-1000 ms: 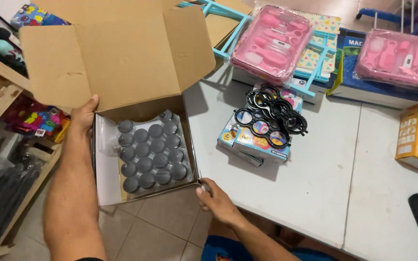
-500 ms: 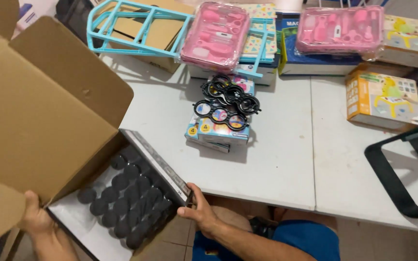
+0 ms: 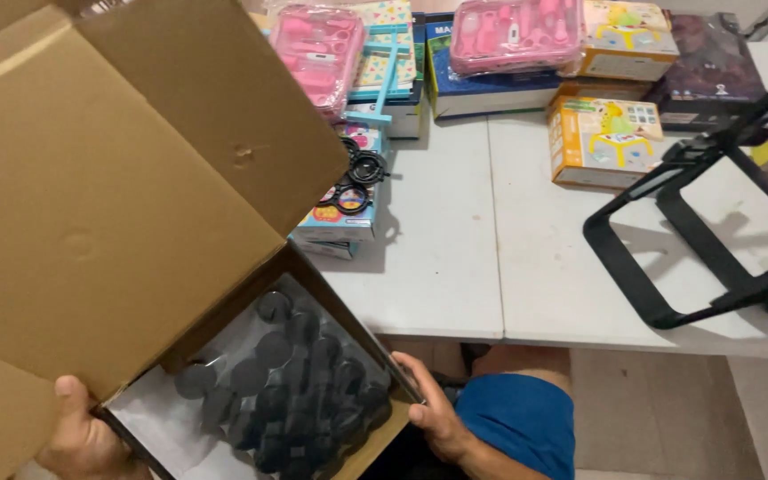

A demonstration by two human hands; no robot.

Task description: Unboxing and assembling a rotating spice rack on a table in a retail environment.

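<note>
Cardboard box [image 3: 126,204] held off the table [image 3: 455,267], at its near left edge, above the person's lap. Its long axis runs from lower left to upper right; the open mouth faces up and toward the camera. Large flaps stand raised over the far and left sides, hiding part of the interior.

Contents: a clear-wrapped pack of round black caps [image 3: 286,382], set in rows on a white liner.

Left hand [image 3: 82,436]: grip closed on the box's near left corner, thumb over the rim, fingers hidden beneath. Right hand [image 3: 433,413]: grip closed on the near right edge, thumb lying along the box wall, remaining fingers under it and out of view.

On the table, well apart from the box: a flat toy package with black spectacle frames [image 3: 353,182], pink plastic cases [image 3: 317,44] on stacked boxes, an orange toy carton [image 3: 602,142], and a black metal frame [image 3: 713,231] at far right.
</note>
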